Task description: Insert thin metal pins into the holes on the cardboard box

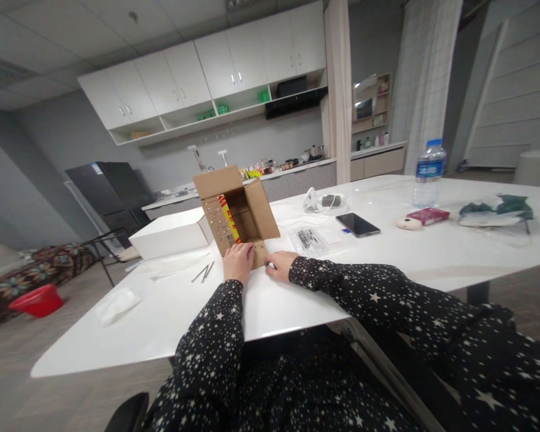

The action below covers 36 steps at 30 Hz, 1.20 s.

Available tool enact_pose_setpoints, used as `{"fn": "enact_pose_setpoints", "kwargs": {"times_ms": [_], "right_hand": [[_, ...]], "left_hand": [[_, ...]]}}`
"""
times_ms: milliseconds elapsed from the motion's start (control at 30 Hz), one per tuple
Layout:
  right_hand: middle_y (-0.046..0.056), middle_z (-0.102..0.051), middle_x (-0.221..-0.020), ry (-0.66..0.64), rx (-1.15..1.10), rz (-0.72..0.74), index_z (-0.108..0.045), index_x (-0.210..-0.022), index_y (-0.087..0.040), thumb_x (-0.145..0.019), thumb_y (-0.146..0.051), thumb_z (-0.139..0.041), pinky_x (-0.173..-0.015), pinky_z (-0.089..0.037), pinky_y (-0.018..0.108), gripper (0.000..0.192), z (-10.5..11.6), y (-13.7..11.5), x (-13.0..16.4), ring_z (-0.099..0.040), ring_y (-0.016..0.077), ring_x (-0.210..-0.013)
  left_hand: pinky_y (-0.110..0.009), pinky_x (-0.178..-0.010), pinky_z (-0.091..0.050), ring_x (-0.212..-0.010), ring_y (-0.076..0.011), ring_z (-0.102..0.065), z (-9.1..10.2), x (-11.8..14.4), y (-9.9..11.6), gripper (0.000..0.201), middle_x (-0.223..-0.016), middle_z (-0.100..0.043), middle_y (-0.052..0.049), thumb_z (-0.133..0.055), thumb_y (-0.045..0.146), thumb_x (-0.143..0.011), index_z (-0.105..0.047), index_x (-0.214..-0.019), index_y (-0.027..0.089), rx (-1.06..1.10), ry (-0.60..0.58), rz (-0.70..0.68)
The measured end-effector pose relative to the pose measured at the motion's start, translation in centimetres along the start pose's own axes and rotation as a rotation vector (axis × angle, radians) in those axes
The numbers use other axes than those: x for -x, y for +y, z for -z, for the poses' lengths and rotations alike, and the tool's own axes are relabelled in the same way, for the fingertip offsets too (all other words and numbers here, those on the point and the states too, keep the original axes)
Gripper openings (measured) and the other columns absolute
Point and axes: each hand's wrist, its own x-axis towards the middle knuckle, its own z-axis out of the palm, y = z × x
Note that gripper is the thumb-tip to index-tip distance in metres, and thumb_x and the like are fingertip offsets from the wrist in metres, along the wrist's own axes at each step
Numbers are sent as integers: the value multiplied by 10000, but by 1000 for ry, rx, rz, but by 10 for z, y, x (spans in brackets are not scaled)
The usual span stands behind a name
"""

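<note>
From where I'm standing, the carton (242,219) is sitting open on the bench (292,309), just right of the white box (170,235), its mouth tilting toward the person. The left hand (238,262) is resting on its near edge, fingers (251,247) bent over the card; the right hand (280,265), farther from the white box, is curling in at the near flap (260,255). I cannot tell whether either hand's fingers are pinching the card or only lying against it. The carton is looking like thin brown board, so I'm judging it light, dry and grippy, stiff along its walls but floppy at the creases. The yellow tape (230,219), on the wall facing the white box, is probably feeling slicker. Nothing about the board is seeming fragile, though a hard squeeze could dent it. For lifting, I'm favouring opposite walls, low down, over the loose flaps.
</note>
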Motion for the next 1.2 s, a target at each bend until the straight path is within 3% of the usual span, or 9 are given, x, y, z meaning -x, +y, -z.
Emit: {"fn": "enact_pose_setpoints", "kwargs": {"times_ms": [567, 767, 1200], "right_hand": [[63, -681, -964, -9, 23, -13, -626, -1037, -242, -803, -362, -447, -704, -433, 302, 318, -3, 0, -3, -613, 224, -896], [58, -682, -955, -36, 41, -90, -626, -1046, -246, -798, -360, -469, -704, -425, 291, 315, -3, -3, -4, -611, 215, -890], [65, -675, -970, -12, 13, -2, -619, -1047, -240, -815, -378, -435, -707, -432, 301, 326, -2, 2, -1, -613, 222, -895]], "left_hand": [[-341, -766, -388, -909, -207, -529, -1, 1, 1, 283, -957, -633, -54, -433, 339, -880, -692, -965, 262, -43, -33, 6], [-345, -761, -375, -924, -207, -519, -2, 2, 1, 260, -975, -612, -58, -449, 324, -870, -688, -963, 277, -82, -49, -10], [-351, -789, -392, -933, -219, -513, 0, 3, -2, 277, -978, -605, -74, -443, 321, -861, -688, -977, 265, -74, -84, -41]]}}
